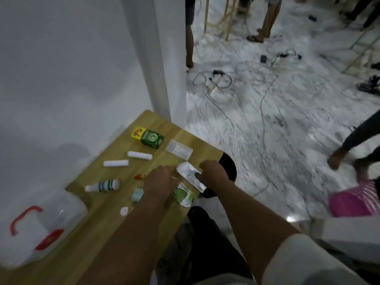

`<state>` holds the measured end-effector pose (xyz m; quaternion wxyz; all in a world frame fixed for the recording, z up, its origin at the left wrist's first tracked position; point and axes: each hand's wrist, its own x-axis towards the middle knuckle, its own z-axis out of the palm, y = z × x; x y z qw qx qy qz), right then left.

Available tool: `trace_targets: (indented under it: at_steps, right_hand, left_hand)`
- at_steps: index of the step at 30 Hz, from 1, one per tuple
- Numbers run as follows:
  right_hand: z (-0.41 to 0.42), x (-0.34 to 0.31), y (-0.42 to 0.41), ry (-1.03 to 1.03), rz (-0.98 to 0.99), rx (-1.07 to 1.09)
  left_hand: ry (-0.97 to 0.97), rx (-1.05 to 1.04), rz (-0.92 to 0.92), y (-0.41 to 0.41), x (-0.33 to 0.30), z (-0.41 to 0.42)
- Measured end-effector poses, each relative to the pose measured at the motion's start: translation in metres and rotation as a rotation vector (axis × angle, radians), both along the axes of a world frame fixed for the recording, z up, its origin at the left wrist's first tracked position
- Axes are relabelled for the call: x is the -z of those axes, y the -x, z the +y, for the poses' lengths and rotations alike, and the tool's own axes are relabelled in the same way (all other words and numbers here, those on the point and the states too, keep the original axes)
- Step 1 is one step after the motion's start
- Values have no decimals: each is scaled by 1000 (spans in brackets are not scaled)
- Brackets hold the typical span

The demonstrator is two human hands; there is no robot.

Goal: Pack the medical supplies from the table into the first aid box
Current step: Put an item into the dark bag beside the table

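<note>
The first aid box (41, 227), clear plastic with a red handle and red latch, stands shut at the table's left near corner. My right hand (211, 171) grips a silvery white sachet (188, 171) at the table's right edge. My left hand (159, 182) lies palm down over a green-and-clear packet (184, 195), fingers together. Around it lie a white bottle with green label (102, 185), two white tubes (116, 163) (139, 155), a green box (152, 138) beside a yellow box (137, 132), a clear flat packet (179, 150), a blue-white item (137, 193), a small red item (139, 176) and a round white pad (124, 210).
The wooden table (98, 204) stands against a white wall (61, 79). Cables and power strips (218, 81) litter the marble floor to the right, where several people's legs (267, 19) are standing. A black stool (228, 167) sits by the table's right edge, a pink basket (357, 202) further right.
</note>
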<state>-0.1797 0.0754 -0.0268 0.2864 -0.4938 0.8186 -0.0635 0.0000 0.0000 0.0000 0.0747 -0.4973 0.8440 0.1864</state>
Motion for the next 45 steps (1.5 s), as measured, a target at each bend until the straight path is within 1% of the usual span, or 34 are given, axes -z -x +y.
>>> trace_targets:
  at_steps: [3,6,8,10,13,18,21,23,26,29,33,39,42,45]
  right_hand:
    - [6,31,-2,12,-44,194]
    - [11,48,-9,-34,-89,328]
    - [8,55,-9,-24,-121,418]
    - [8,63,-8,-15,-201,494]
    - [12,71,0,28,-280,549]
    - [33,61,21,110,-408,558]
    - [57,45,39,173,-445,675]
    - [73,31,52,225,-430,771]
    - [91,14,75,237,-331,845]
    - [96,13,101,214,-308,943]
    - [85,30,131,132,-283,930]
    - [43,61,167,88,-330,920]
    - [18,71,179,80,-332,887]
    - [2,76,185,16,-339,859]
  left_hand:
    - [23,57,-114,11,23,-6]
    - [29,126,-239,19,39,-10]
    - [15,132,-277,22,51,-14]
    - [-27,138,-297,23,60,-15]
    - [-46,149,-221,24,67,-15]
    - [-163,78,-61,35,58,-13]
    - [-256,45,102,53,40,-5]
    - [-299,49,211,73,26,2]
    - [-249,136,305,110,11,10]
    - [-187,185,312,152,4,13]
    - [-137,209,257,202,21,3]
    - [-52,241,164,262,56,-21]
    - [-70,230,115,285,68,-30]
    - [-112,182,110,296,70,-38]
